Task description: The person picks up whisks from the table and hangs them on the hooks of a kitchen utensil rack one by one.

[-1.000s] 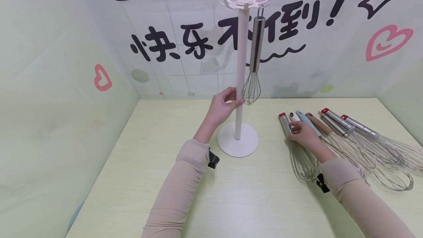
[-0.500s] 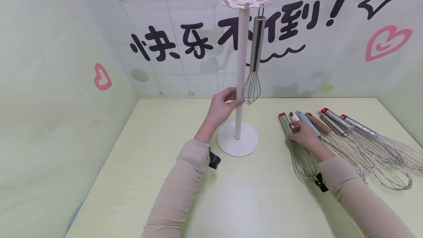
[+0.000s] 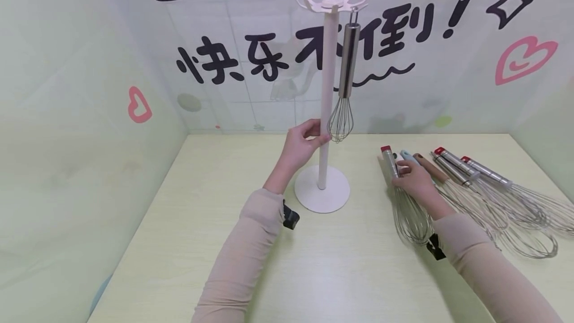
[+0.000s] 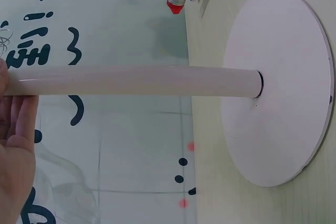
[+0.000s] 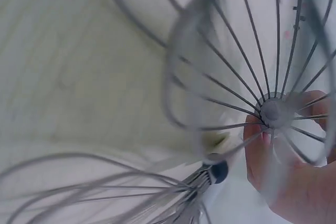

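Observation:
With thumb and fingers my left hand [image 3: 301, 147] grips the white post [image 4: 142, 81] of an upright hook stand. The stand's round base [image 4: 281, 124] rests on the table. From one hook at the top hangs a small metal whisk [image 3: 349, 64], its wires just beside my left fingers. My right hand [image 3: 414, 182] pinches the metal handle of a red-tipped whisk [image 3: 389, 158], the handle end raised off the table. That whisk's wire loops [image 5: 252, 40] fill much of the right wrist view, with the hand behind them.
Right of the held whisk, several more whisks lie side by side: a blue-handled one [image 3: 410, 157], a brown-handled one [image 3: 431, 167] and metal ones [image 3: 489, 171]. Pale curtains with printed writing and hearts stand behind the table [image 3: 215, 183] and along its sides.
The red-tipped whisk's handle end has risen from the table and tilted up in my right hand. My left hand stays on the post.

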Tool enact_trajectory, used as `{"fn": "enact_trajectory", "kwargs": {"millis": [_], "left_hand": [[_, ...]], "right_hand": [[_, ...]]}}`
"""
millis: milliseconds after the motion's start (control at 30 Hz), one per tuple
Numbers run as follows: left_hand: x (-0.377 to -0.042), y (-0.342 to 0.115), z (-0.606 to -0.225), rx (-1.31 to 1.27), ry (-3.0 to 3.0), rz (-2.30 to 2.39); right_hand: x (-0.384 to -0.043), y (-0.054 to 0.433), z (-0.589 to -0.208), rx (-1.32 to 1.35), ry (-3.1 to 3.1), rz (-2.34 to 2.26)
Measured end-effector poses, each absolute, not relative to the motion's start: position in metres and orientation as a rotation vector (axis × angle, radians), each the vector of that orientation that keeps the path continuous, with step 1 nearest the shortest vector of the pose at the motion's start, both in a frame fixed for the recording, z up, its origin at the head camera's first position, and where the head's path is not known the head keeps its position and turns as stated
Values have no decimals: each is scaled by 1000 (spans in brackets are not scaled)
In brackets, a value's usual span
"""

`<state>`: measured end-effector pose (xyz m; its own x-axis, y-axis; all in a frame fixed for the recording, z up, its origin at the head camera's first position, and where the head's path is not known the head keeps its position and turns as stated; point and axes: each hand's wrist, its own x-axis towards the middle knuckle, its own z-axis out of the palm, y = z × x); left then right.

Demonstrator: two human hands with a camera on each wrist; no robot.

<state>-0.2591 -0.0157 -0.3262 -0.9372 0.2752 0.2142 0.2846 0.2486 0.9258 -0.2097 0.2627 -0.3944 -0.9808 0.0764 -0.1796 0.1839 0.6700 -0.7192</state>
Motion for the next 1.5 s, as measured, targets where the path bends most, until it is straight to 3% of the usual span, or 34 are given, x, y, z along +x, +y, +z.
{"fn": "enact_trajectory", "kwargs": {"millis": [1500], "left_hand": [[-254,-15,-324,-475,-2387,-1849]], "right_hand": [[-197,245,-342,92,2587,-1515]]}}
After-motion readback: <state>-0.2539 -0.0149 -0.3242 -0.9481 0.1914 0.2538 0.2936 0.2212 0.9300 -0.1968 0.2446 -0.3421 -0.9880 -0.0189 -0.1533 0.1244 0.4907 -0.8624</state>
